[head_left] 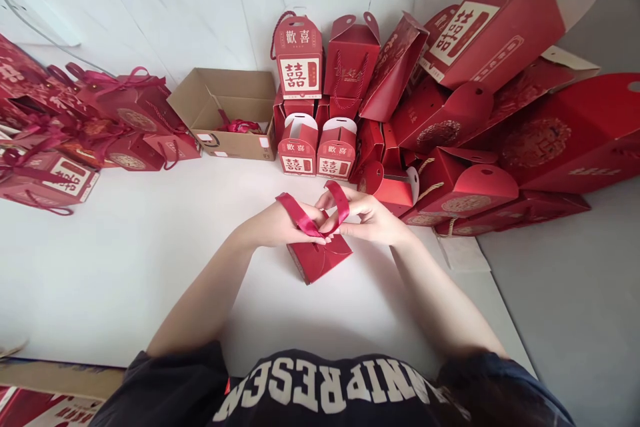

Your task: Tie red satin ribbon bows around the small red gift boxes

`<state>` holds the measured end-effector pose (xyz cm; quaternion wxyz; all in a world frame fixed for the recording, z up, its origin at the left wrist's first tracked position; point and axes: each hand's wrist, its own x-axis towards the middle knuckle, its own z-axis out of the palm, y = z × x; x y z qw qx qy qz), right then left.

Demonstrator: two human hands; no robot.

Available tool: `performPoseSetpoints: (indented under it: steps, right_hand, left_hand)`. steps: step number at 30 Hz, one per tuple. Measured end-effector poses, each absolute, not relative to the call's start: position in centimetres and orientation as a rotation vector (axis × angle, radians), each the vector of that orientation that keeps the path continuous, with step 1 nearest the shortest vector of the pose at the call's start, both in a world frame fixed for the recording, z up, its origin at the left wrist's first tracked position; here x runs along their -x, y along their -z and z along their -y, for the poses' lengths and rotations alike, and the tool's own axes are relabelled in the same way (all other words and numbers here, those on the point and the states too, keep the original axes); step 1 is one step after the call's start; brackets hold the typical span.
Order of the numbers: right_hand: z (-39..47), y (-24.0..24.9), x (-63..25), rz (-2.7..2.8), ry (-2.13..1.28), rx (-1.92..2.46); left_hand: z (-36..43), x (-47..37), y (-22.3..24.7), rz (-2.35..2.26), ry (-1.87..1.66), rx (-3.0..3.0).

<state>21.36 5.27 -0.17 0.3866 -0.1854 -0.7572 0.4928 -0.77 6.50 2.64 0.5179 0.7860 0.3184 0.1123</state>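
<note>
A small red gift box (320,260) rests on the white table in front of me, its top flaps folded together. Over it, a dark red satin ribbon (341,203) rises in two loops. My left hand (280,221) pinches the ribbon from the left, one loop passing over its fingers. From the right, my right hand (373,217) also has its fingers closed on the ribbon, close to the left fingertips. Both hands meet just above the box, and they hide its far part and the place where the ribbon crosses.
An open cardboard box (240,145) with dark red ribbon inside stands at the back. Right of it, red gift boxes (300,73) are stacked against the wall, reaching the table's right edge. More ribboned boxes (135,110) are piled at the left. White table (125,247) lies between.
</note>
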Motion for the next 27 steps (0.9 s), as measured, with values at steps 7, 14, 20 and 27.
performPoseSetpoints:
  steps: [7, 14, 20, 27]
  right_hand:
    - [-4.9, -0.4, -21.7, 1.939, -1.161, 0.512]
    - [-4.3, -0.8, -21.3, 1.898, -1.191, 0.55]
    - [-4.0, -1.0, -20.5, 1.892, -1.113, 0.648]
    - [-4.1, -1.7, -19.5, 2.01, -0.906, 0.723]
  left_hand:
    - [-7.0, 0.7, -1.9, -0.824, -0.396, -1.731]
    - [-7.5, 0.1, -0.9, -0.791, -0.432, -1.554]
    - [-7.2, -0.8, -0.3, -0.779, -0.509, -1.454]
    - [-6.8, -1.2, -0.4, -0.839, -0.616, -1.675]
